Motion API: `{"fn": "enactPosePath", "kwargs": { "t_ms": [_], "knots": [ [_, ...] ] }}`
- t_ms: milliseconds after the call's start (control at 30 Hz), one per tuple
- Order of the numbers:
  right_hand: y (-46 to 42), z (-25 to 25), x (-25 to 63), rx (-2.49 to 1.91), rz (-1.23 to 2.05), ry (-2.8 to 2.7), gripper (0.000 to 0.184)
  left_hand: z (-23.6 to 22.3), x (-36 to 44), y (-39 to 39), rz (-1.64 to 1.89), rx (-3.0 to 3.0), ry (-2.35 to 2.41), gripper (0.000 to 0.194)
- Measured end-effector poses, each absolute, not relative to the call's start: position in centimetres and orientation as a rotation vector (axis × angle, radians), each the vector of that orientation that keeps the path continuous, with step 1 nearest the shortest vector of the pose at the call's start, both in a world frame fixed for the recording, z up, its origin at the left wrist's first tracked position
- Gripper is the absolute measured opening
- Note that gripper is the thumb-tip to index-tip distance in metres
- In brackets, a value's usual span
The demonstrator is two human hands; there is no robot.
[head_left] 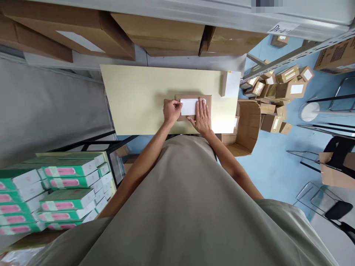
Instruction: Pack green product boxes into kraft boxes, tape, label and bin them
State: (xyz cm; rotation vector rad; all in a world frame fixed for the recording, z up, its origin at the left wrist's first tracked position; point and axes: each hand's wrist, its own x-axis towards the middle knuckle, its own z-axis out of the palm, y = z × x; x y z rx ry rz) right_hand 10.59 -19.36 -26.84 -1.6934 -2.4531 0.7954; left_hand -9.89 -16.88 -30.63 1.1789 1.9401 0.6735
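A small brown cardboard box (194, 96) lies on the pale yellow table (138, 99) close to my body. On its top is a white label (189, 107). My left hand (171, 110) pinches the label's left edge between thumb and fingers. Flat across the label's right part lies my right hand (203, 116), fingers stretched out and thumb apart. Part of the label and of the box's right side is hidden under it.
A white box (231, 84) stands at the table's right end. Beside it is an open carton (248, 127). Large cartons (172, 33) fill the shelf behind. Green-and-white boxes (66, 184) are stacked at lower left. Parcels (288, 90) and chairs (338, 155) occupy the blue floor.
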Motion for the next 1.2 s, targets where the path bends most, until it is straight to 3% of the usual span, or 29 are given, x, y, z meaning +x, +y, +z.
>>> {"fn": "enactPosePath", "kwargs": {
  "t_ms": [167, 367, 500, 633, 833, 1100, 1200],
  "knots": [
    [-20.2, -27.9, 6.5, -1.433, 0.892, -2.625, 0.105, -30.2, -9.3, -17.5, 0.694, 1.168, 2.022, 0.008],
    [-19.6, -27.8, 8.4, -1.425, 0.938, -2.603, 0.099, -31.0, -10.2, -17.5, 0.760, 0.999, 2.043, 0.042],
    [-18.8, -26.6, 12.6, -1.682, 0.930, -2.354, 0.097, -31.1, -10.3, -16.7, 0.721, 0.799, 1.975, 0.042],
    [-18.7, -25.9, 12.1, -1.667, 0.997, -2.355, 0.095, -30.9, -10.1, -16.0, 0.676, 0.619, 1.936, 0.046],
    [-20.2, -26.4, 6.2, -1.436, 1.072, -2.569, 0.094, -30.5, -9.6, -16.1, 0.675, 0.770, 1.982, 0.039],
    [-22.5, -25.8, 12.3, -1.599, 1.041, -2.490, 0.085, -29.5, -10.1, -16.2, 0.628, 0.858, 1.974, 0.032],
    [-22.7, -25.7, 12.4, -1.684, 0.998, -2.448, 0.084, -29.1, -10.0, -17.4, 0.631, 1.047, 1.979, 0.051]
  ]
}}
